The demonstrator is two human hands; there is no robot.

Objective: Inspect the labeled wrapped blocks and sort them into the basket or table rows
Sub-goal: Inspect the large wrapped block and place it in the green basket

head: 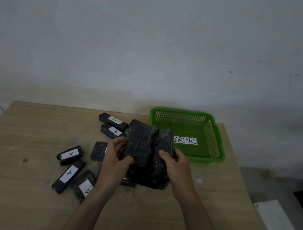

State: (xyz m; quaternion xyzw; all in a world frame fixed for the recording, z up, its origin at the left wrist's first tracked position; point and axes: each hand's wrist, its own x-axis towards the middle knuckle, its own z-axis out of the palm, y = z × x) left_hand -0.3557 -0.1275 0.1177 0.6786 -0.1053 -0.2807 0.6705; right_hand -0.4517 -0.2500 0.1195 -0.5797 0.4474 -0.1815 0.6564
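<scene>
Right now the left hand (116, 158) and right hand (175, 164) clamp a black plastic-wrapped block bundle (144, 142), its long axis upright, above the pale wooden table (32, 139). I can't tell how many blocks are in it. The single green mesh plastic basket (207, 158) sits just behind, nearer the right hand. Six loose black wrapped blocks (68, 173) lie to the left, five showing "A" labels.

Stained grey wall (154, 40) — white object (277, 225)
</scene>
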